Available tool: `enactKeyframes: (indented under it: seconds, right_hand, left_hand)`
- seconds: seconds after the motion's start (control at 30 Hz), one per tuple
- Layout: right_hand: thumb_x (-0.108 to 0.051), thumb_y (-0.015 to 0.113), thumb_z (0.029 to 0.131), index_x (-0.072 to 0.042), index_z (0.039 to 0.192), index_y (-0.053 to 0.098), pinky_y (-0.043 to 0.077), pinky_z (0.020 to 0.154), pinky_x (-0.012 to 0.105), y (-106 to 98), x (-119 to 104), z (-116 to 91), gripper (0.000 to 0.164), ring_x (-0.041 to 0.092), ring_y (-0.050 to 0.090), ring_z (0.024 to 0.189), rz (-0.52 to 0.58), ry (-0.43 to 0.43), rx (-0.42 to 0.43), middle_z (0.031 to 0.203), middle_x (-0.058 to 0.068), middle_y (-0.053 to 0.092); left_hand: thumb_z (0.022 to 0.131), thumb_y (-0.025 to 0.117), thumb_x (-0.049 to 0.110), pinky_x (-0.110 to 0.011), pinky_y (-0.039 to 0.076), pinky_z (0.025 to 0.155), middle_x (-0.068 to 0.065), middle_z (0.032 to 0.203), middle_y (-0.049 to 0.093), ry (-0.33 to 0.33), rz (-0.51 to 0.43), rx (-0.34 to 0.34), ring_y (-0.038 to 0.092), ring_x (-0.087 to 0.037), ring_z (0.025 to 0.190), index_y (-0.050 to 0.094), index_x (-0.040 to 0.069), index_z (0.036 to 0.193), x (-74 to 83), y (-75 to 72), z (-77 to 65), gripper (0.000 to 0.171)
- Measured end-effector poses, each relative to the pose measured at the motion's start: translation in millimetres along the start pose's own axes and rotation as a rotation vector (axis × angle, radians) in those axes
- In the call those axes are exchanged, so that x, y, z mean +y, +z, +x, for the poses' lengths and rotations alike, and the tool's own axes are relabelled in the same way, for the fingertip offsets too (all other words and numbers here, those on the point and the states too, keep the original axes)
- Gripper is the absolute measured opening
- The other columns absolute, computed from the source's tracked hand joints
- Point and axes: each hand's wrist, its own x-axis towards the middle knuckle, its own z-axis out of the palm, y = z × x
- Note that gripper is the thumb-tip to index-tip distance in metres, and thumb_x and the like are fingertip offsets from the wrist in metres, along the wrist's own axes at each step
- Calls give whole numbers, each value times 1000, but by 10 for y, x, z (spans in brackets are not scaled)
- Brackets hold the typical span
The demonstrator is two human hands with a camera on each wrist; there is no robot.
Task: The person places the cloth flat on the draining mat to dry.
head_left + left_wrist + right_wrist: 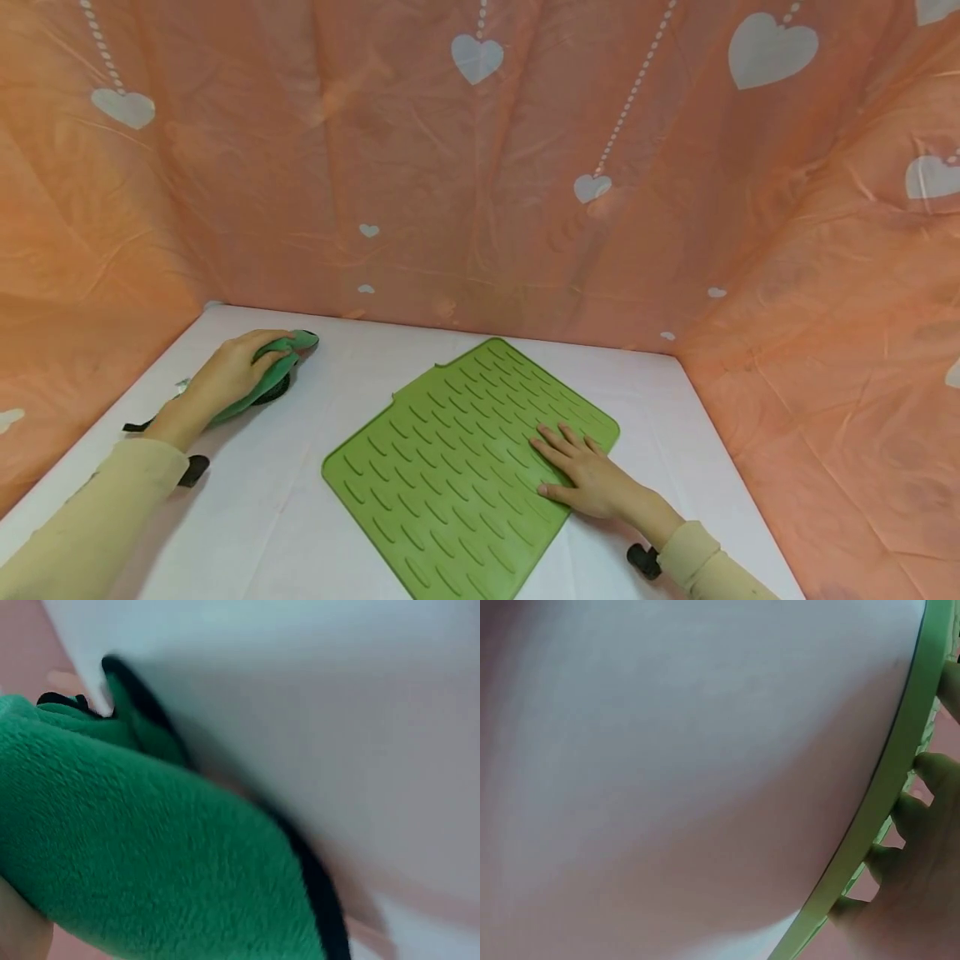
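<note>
Left grip (234, 371) clamped on a bunched green cloth (150, 847), fingers and thumb curled round it, near the far left part of the white counter (277, 517). Whether the cloth's dark edging touches down: can't tell. Right grip (588, 482) empty, fingers apart and spread on the right-hand edge of a ridged green mat (442, 467), which lies askew mid-counter, well apart from the cloth. Step in hand, my reading: cloth managed left, mat steadied right. Done well: even pressure through all the right fingers, since an edge hold could let the mat pivot; loose cloth gathered in, lest it drag.
</note>
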Motion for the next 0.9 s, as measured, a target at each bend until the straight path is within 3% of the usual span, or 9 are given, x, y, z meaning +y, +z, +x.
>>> enactKeyframes:
  seconds: [0.17, 0.37, 0.7, 0.9]
  right_hand:
    - [-53, 56, 105, -14, 163, 36, 19, 117, 75, 1, 3, -3, 73, 45, 15, 156, -6, 0, 6, 171, 11, 25]
    - [-53, 56, 105, -13, 163, 35, 18, 117, 75, 4, 0, -5, 73, 45, 15, 157, -2, -3, 5, 171, 11, 25]
    - [-51, 56, 105, -13, 163, 35, 18, 117, 76, -8, 0, 0, 73, 46, 14, 156, -5, -3, -3, 171, 12, 24]
    - [-52, 55, 105, -13, 164, 34, 19, 117, 76, -4, 12, 4, 73, 45, 14, 157, -12, -8, -4, 171, 11, 24]
  left_hand:
    - [99, 68, 0, -63, 48, 96, -24, 126, 68, 4, -55, 52, 61, -47, 119, 68, 3, 128, 172, -18, 113, 29]
    - [99, 68, -1, -57, 52, 94, -18, 128, 69, 49, -121, 68, 64, -42, 118, 69, 5, 129, 504, 35, 282, 31]
    - [94, 70, -8, -45, 56, 92, -14, 131, 67, 236, -241, 73, 67, -33, 117, 70, 6, 127, 1114, 269, 587, 36]
    - [91, 74, -8, -46, 57, 95, -12, 129, 69, 443, -301, 49, 68, -31, 117, 70, 5, 126, 1508, 553, 727, 37]
